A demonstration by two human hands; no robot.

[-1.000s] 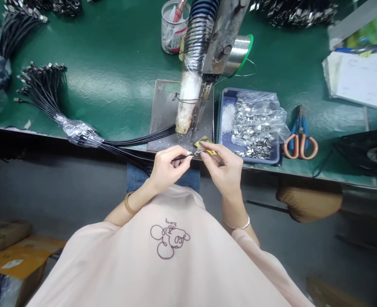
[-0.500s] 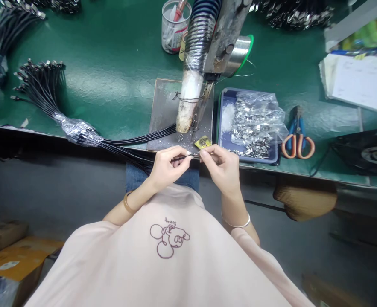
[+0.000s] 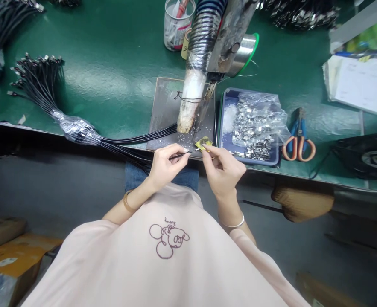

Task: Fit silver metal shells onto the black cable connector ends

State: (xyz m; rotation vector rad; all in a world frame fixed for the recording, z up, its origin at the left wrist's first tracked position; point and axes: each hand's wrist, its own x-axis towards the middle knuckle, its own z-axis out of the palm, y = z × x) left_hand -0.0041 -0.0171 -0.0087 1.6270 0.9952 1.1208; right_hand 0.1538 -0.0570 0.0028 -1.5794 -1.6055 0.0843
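Observation:
My left hand (image 3: 167,164) pinches the end of a thin black cable (image 3: 180,155) just below the bench edge. My right hand (image 3: 223,168) is closed in a pinch at that cable's tip, on a small metal piece too tiny to make out. Both hands sit right under a small yellow pad (image 3: 203,143) on the grey metal plate (image 3: 165,106). A bundle of black cables (image 3: 79,130), wrapped in clear film, runs from the left to my lap. Above the plate hangs a soldering head (image 3: 194,98) with a ribbed hose.
A blue tray (image 3: 223,128) holds a clear bag of small metal clips (image 3: 255,128). Orange-handled scissors (image 3: 299,143) lie to its right. A plastic cup (image 3: 175,25), a solder spool (image 3: 244,51) and papers (image 3: 358,81) sit farther back. Cardboard boxes (image 3: 12,256) stand on the floor at left.
Both hands have shifted slightly upward toward the yellow pad. My right fingers have closed in tighter on the cable tip. The view has tilted a little.

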